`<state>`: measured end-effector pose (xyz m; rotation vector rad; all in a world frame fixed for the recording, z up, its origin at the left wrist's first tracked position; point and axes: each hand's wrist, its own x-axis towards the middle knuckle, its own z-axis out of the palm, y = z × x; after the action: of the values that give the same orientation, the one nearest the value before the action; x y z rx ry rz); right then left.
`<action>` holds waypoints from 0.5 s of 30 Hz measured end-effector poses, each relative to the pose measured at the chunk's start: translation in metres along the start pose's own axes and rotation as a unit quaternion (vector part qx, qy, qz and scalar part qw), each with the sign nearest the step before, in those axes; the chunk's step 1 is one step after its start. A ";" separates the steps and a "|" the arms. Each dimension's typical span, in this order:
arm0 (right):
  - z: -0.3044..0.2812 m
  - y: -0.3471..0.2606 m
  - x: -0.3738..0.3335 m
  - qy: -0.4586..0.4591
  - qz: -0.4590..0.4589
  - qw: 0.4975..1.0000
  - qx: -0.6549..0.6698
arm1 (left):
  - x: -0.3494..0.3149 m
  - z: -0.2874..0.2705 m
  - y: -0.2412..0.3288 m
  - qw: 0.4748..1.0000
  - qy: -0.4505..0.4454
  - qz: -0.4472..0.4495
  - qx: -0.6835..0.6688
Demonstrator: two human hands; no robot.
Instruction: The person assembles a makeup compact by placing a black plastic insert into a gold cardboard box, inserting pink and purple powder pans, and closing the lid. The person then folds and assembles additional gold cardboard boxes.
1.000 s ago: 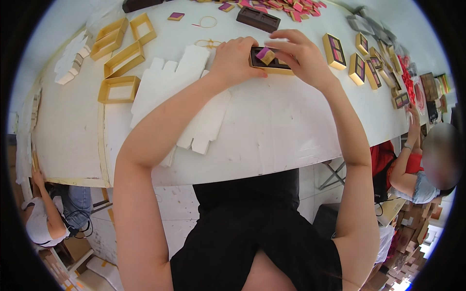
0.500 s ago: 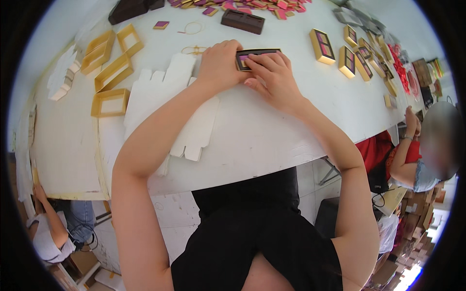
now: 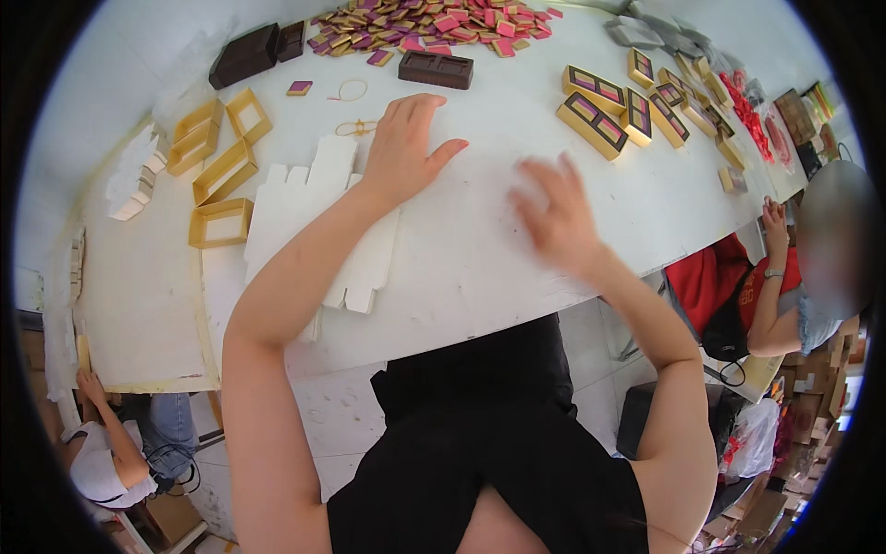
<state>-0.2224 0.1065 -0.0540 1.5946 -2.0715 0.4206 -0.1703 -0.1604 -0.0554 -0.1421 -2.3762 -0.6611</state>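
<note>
My left hand (image 3: 403, 152) is open and holds nothing, thumb held away from the fingers, above the table beside a stack of flat white card blanks (image 3: 318, 194). My right hand (image 3: 556, 214), smeared by motion, hovers over the table with its fingers apart and nothing in them. Beyond it stands a gold box (image 3: 591, 126) with a dark two-window insert, pink and purple showing inside. Another such box (image 3: 595, 88) lies right behind it. A dark brown insert tray (image 3: 436, 69) rests past my left fingertips.
Pink, purple and gold small squares (image 3: 434, 26) lie heaped at the back. Empty gold box frames (image 3: 224, 171) stand at the left, near dark brown trays (image 3: 245, 57). More filled boxes and red ribbon (image 3: 752, 120) are at the right. Co-workers sit on both sides.
The gold box that was in both hands now stands with the filled boxes on the right. My right hand has let go and drawn nearer to me; both hands are apart.
</note>
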 end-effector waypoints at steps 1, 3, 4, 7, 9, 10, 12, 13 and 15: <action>-0.007 -0.019 -0.006 -0.021 -0.051 0.998 0.026 | 0.000 -0.002 0.002 1.000 0.004 0.012 -0.003; -0.011 -0.035 -0.012 -0.001 -0.091 0.994 0.057 | 0.000 -0.011 0.006 0.999 -0.002 0.043 0.008; -0.013 -0.038 -0.012 0.006 -0.085 0.993 0.078 | -0.002 -0.023 0.011 0.998 -0.011 0.060 0.024; -0.006 -0.034 -0.013 0.036 0.030 0.993 0.107 | -0.018 -0.078 0.037 0.992 -0.069 0.067 0.078; 0.001 -0.037 -0.017 0.038 0.050 0.992 0.110 | -0.042 -0.112 0.071 0.990 -0.051 0.050 0.120; 0.002 -0.037 -0.019 0.041 0.056 0.991 0.114 | -0.061 -0.125 0.089 0.990 -0.019 0.036 0.133; 0.003 -0.037 -0.023 0.043 0.052 0.993 0.097 | -0.111 -0.138 0.124 0.989 0.033 -0.019 0.143; 0.003 -0.037 -0.024 0.045 0.050 0.993 0.092 | -0.141 -0.138 0.141 0.987 0.051 -0.060 0.140; 0.004 -0.036 -0.027 0.056 0.036 0.993 0.101 | -0.199 -0.125 0.164 0.978 0.086 -0.101 0.160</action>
<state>-0.1835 0.1170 -0.0739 1.5728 -2.0593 0.7487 0.0994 -0.0670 -0.0288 0.2869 -2.3092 -0.3572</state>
